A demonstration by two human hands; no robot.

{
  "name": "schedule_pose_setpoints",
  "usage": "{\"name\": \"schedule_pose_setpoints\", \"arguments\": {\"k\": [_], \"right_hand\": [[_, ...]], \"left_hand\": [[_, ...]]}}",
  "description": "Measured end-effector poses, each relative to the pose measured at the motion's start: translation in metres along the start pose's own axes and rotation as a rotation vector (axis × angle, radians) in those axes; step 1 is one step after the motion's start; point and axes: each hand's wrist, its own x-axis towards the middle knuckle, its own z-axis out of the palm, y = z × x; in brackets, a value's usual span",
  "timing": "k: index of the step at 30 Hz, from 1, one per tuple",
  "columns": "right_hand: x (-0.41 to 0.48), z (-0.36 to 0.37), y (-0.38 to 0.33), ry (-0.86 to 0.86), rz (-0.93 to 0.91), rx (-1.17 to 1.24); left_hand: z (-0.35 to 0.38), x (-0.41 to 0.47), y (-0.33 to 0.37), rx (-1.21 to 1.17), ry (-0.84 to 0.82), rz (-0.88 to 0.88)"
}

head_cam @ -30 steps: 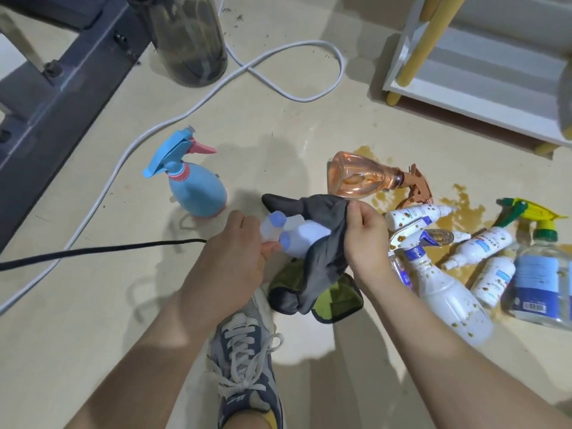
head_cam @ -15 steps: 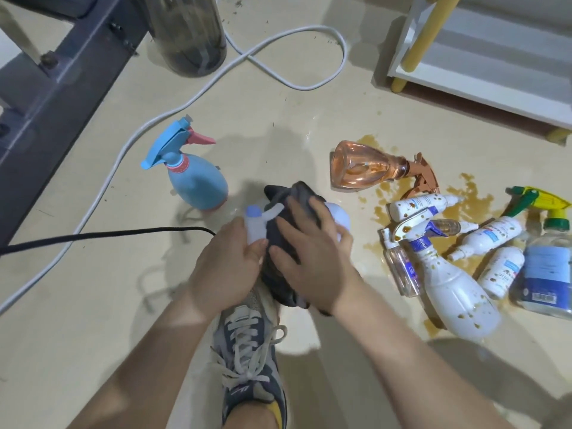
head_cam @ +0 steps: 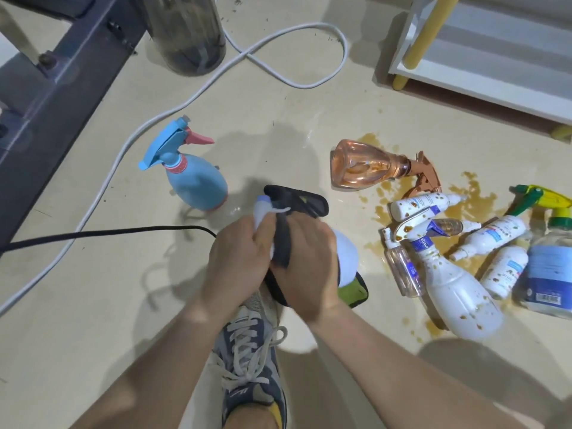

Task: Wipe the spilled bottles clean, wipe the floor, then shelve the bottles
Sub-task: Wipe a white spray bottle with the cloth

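Our left hand curls round the nozzle end of a white bottle, held above our shoe. Our right hand clasps a dark cloth round its middle, fingers curled. The stained bottles lie in a brown puddle on the right, below the shelf; a blue sprayer stands upright on the left

You're indoors, down on a smooth beige floor. Reads as a home utility or storage corner: low white shelf on yellow legs, household spray bottles, loose white cable, black cable, dark metal frame. Can't pin it tighter.
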Motion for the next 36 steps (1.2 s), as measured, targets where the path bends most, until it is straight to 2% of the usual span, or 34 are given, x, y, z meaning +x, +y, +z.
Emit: {"name": "schedule_pose_setpoints", "arguments": {"k": [2, 3, 6, 7, 9, 10, 11, 12, 14, 15, 16, 19, 22, 24, 25, 27, 28, 31, 33, 35, 36], "right_hand": [[-0.019, 0.009, -0.004, -0.008, -0.037, -0.073], [-0.022, 0.01, -0.006, -0.014, -0.038, -0.118], [0.002, -0.007, -0.004, -0.041, -0.066, -0.173], [0.016, -0.017, 0.0, -0.144, -0.087, -0.141], [0.041, -0.04, 0.007, -0.52, -0.067, 0.118], [0.048, -0.049, 0.009, -0.665, -0.027, 0.231], [0.049, -0.053, 0.01, -0.722, -0.003, 0.273], [0.047, -0.053, 0.012, -0.678, 0.012, 0.256], [0.036, -0.042, 0.016, -0.339, -0.057, 0.207], [0.03, -0.036, 0.019, -0.223, -0.093, 0.246], [0.025, -0.03, 0.026, -0.179, -0.114, 0.306], [0.016, -0.018, 0.056, -0.257, -0.137, 0.281], [0.002, -0.013, 0.096, -0.38, 0.086, 0.154], [-0.012, -0.015, 0.112, -0.403, 0.266, 0.076], [-0.014, -0.015, 0.11, -0.358, 0.332, 0.14], [-0.008, -0.013, 0.074, -0.2, 0.435, 0.454], [-0.001, -0.009, 0.048, -0.135, 0.422, 0.566], [0.002, 0.005, -0.009, -0.01, 0.213, 0.509], [0.004, 0.007, -0.004, 0.062, 0.141, 0.471], [0.012, 0.004, 0.016, 0.055, 0.253, 0.503], [0.019, 0.001, 0.028, 0.017, 0.416, 0.568]], "left_hand": [[0.006, 0.001, -0.005, -0.08, -0.021, -0.139], [0.006, 0.0, -0.007, -0.101, -0.046, -0.135], [-0.001, -0.008, -0.008, -0.043, -0.081, 0.106], [-0.004, -0.01, -0.009, 0.005, -0.066, 0.229], [-0.012, -0.012, -0.006, 0.095, -0.01, 0.453], [-0.016, -0.012, -0.002, 0.115, 0.009, 0.51], [-0.019, -0.012, 0.001, 0.131, 0.026, 0.537], [-0.021, -0.011, 0.004, 0.153, 0.051, 0.555], [-0.02, -0.009, 0.008, 0.173, 0.113, 0.561], [-0.017, -0.01, 0.007, 0.154, 0.14, 0.542], [-0.014, -0.011, 0.005, 0.128, 0.161, 0.506], [-0.006, -0.011, -0.008, 0.082, 0.209, 0.348], [-0.007, -0.006, -0.023, -0.003, 0.242, 0.245], [-0.006, -0.005, -0.026, -0.031, 0.262, 0.203], [-0.004, -0.005, -0.027, -0.032, 0.269, 0.198], [0.001, -0.007, -0.024, -0.017, 0.264, 0.211], [0.002, -0.008, -0.022, -0.006, 0.255, 0.215], [0.003, -0.011, -0.021, 0.007, 0.238, 0.205], [0.004, -0.015, -0.022, 0.021, 0.225, 0.205], [0.005, -0.021, -0.023, 0.03, 0.223, 0.224], [0.005, -0.022, -0.023, 0.039, 0.221, 0.236]]}}
